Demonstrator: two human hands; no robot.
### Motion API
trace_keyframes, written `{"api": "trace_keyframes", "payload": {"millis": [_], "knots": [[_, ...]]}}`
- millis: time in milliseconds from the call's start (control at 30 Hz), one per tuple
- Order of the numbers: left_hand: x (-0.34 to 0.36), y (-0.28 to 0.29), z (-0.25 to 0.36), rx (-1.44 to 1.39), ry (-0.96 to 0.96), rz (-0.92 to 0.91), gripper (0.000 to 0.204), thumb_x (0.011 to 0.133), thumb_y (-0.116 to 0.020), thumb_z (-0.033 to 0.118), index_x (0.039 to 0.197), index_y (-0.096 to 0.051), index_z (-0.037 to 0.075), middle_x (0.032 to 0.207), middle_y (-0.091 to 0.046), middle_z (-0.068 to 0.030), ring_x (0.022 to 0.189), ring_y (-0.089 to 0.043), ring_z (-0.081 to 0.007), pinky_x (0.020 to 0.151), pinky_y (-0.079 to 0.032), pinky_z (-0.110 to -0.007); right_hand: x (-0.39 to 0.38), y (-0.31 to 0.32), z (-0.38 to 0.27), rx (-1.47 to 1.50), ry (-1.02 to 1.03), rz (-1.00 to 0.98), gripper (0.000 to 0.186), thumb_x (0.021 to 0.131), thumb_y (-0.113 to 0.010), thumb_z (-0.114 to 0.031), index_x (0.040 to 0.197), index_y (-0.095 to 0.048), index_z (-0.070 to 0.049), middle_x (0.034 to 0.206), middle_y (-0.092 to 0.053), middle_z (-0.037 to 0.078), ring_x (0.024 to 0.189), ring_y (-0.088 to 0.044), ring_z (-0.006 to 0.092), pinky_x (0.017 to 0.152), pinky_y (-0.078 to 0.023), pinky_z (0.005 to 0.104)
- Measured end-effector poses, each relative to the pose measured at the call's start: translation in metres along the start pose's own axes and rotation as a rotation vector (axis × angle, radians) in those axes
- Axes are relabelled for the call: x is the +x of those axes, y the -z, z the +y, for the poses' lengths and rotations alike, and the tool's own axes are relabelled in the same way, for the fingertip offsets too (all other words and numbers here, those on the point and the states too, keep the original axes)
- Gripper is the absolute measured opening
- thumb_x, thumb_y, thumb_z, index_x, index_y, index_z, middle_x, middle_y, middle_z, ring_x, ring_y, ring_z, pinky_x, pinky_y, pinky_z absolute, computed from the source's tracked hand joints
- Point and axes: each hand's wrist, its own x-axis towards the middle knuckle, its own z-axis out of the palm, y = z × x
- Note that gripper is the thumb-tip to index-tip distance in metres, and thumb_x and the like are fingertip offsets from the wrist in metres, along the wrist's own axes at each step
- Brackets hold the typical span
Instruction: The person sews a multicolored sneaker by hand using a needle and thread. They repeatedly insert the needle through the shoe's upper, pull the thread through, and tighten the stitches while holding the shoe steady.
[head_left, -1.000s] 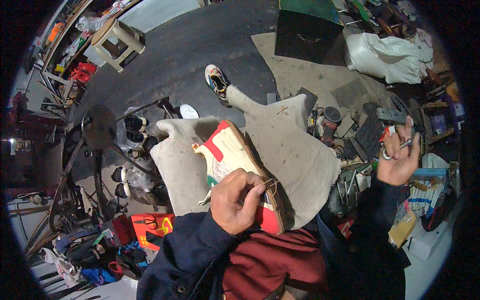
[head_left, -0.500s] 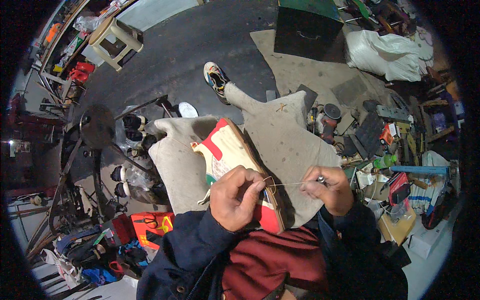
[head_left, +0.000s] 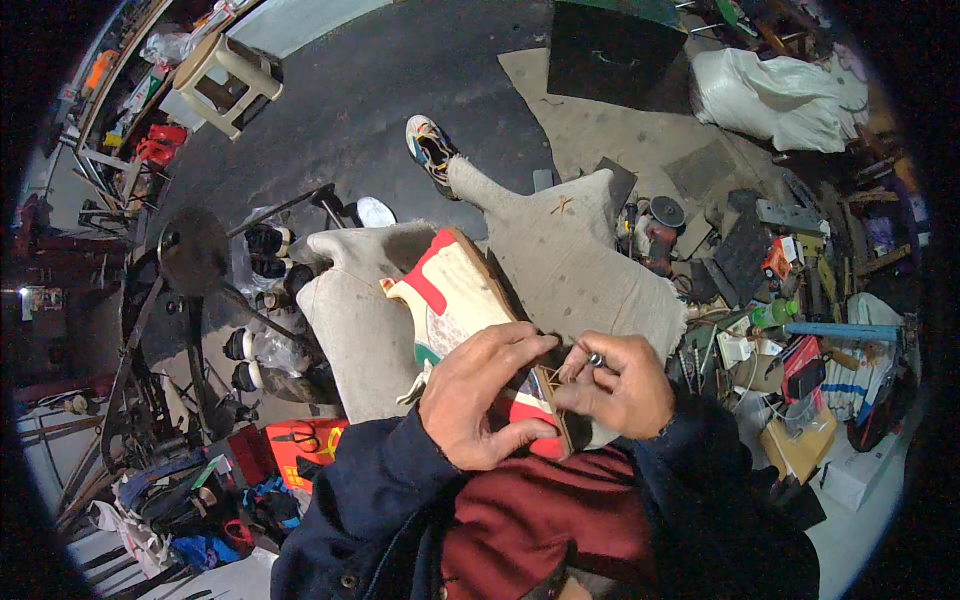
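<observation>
A cream, red and green shoe with a tan sole point(head_left: 447, 287) lies on its side on the grey cloth point(head_left: 560, 250) over my lap. My left hand point(head_left: 482, 395) is wrapped over the shoe's near half, thumb on the red end. My right hand point(head_left: 620, 390) is closed round a small metal tool point(head_left: 595, 360), its fingertips at the sole's edge by my left fingers. A thin thread point(head_left: 552, 380) shows at that edge; its exact path is partly hidden.
A dark metal stand point(head_left: 185, 255) with shoes behind it is at left. Tools and scraps point(head_left: 780, 320) crowd the right. A green-black box point(head_left: 615, 70) and white sack point(head_left: 760, 100) lie at the back, a stool point(head_left: 225, 80) at back left, a red bag point(head_left: 300, 460) at lower left.
My right hand has swung in from the far right to the sole, drawing across the thread seen half a second ago. My left fingers have shifted from a pinch to spanning the shoe.
</observation>
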Motion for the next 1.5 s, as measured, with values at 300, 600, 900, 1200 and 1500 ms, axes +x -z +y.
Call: {"api": "trace_keyframes", "payload": {"millis": [300, 600, 900, 1200, 1500], "knots": [[0.001, -0.020, -0.010, -0.048, 0.039, -0.062, 0.059, 0.073, -0.080, 0.028, 0.123, -0.058, 0.004, 0.130, -0.054, -0.0243, 0.119, -0.055, -0.0431, 0.102, -0.045, -0.045, -0.023, -0.019, 0.013, -0.306, 0.179, 0.103, 0.038, 0.079, -0.084, -0.022, 0.070, -0.051, -0.006, 0.056, -0.054, 0.008, 0.046, -0.054, 0.0206, 0.046, -0.041, 0.0330], [-0.033, 0.019, -0.020, -0.119, 0.076, 0.303, 0.033, 0.085, -0.071, 0.013, 0.115, -0.065, 0.001, 0.122, -0.063, -0.0190, 0.106, -0.064, -0.0258, 0.089, -0.051, -0.035, -0.028, -0.020, 0.025, -0.254, 0.225, 0.116, 0.040, 0.078, -0.085, -0.015, 0.066, -0.047, -0.007, 0.054, -0.047, 0.005, 0.046, -0.044, 0.0124, 0.044, -0.035, 0.0313], [-0.057, 0.052, -0.053, 0.262, 0.166, 0.421, 0.026, 0.084, -0.060, -0.005, 0.109, -0.066, -0.001, 0.108, -0.068, -0.0185, 0.099, -0.067, -0.0289, 0.087, -0.051, -0.035, -0.031, -0.013, 0.041, -0.177, 0.205, 0.176, 0.040, 0.078, -0.082, -0.011, 0.065, -0.044, -0.007, 0.055, -0.044, 0.004, 0.047, -0.042, 0.0135, 0.046, -0.034, 0.0305], [-0.036, 0.048, -0.077, 0.377, 0.111, -0.055, 0.038, 0.067, -0.070, 0.008, 0.105, -0.066, 0.006, 0.098, -0.065, -0.0187, 0.092, -0.062, -0.0418, 0.078, -0.053, -0.047, -0.037, -0.012, 0.042, -0.220, 0.193, 0.148, 0.041, 0.077, -0.082, -0.010, 0.065, -0.043, -0.008, 0.055, -0.043, 0.005, 0.048, -0.043, 0.0137, 0.047, -0.035, 0.0305], [-0.076, 0.088, -0.070, -0.189, 0.351, 0.379, 0.027, 0.101, -0.053, 0.023, 0.087, -0.057, 0.001, 0.093, -0.066, -0.0139, 0.086, -0.064, -0.0271, 0.079, -0.049, -0.037, -0.034, -0.007, 0.054, -0.066, 0.117, 0.226, 0.044, 0.077, -0.080, -0.005, 0.062, -0.039, -0.010, 0.055, -0.041, -0.002, 0.051, -0.034, 0.0056, 0.048, -0.028, 0.0264]]}}
